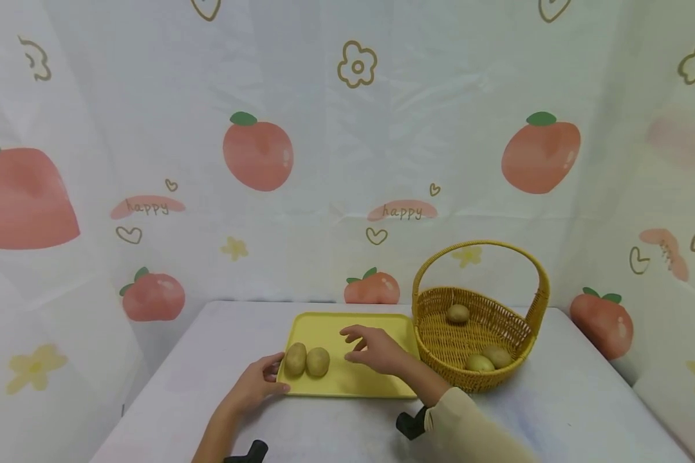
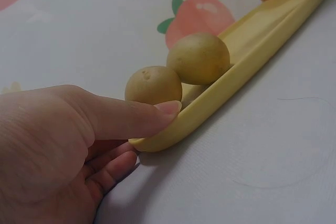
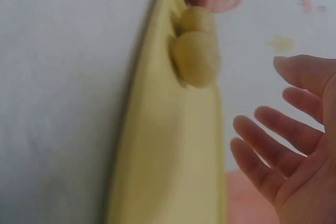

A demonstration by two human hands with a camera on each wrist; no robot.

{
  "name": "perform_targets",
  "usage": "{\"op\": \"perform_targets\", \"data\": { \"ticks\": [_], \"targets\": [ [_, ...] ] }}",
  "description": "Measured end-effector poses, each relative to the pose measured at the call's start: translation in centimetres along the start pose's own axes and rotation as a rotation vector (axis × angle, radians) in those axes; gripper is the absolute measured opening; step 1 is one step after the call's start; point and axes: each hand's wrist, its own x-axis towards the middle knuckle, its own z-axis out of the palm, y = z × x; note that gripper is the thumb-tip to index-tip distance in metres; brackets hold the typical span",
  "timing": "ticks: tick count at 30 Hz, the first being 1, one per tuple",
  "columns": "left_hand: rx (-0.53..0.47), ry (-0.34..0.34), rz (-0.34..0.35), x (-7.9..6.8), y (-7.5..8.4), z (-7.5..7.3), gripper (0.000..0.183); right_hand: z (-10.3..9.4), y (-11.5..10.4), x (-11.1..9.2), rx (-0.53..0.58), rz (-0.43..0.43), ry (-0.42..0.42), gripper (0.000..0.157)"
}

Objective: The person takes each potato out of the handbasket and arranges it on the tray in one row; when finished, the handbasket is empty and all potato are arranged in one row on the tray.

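A yellow tray (image 1: 359, 384) lies on the table with two potatoes side by side at its left end, one potato (image 1: 295, 359) by the left rim and another potato (image 1: 318, 362) just right of it. My left hand (image 1: 258, 384) grips the tray's left end; in the left wrist view its thumb (image 2: 149, 118) lies over the rim and its fingers are at the outer side, partly hidden. Over the middle of the tray hovers my right hand (image 1: 379, 350), fingers spread and relaxed, with nothing in it, as the right wrist view also shows.
A woven basket (image 1: 425, 308) with a tall arched handle stands at the tray's right end, overlapping its corner in the head view. Inside are a potato (image 1: 457, 314) at the back and two more near the front right. A printed cloth (image 1: 324, 244) hangs behind the white table.
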Motion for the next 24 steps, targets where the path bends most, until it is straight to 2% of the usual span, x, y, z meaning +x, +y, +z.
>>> {"op": "perform_targets", "data": {
  "ticks": [4,7,12,19,24],
  "targets": [
    [-0.002,0.001,0.005,0.1,0.0,0.0,0.076,-2.2,-0.1,-0.8,-0.025,-0.057,0.017,0.035],
    [0.006,0.007,0.005,0.2,-0.2,0.0,0.076,-4.0,-0.1,-1.7,-0.042,-0.076,-0.004,0.033],
    [0.031,0.012,-0.007,0.2,-0.3,0.1,0.077,-7.0,0.2,-3.2,-0.044,-0.043,-0.039,0.032],
    [0.016,0.002,-0.002,0.1,-0.4,0.1,0.079,-10.8,0.8,-4.5,-0.097,0.005,-0.008,0.028],
    [0.004,-0.008,0.015,0.2,-0.4,0.0,0.079,-13.5,1.6,-4.8,-0.085,0.01,-0.006,0.029]
  ]
}}
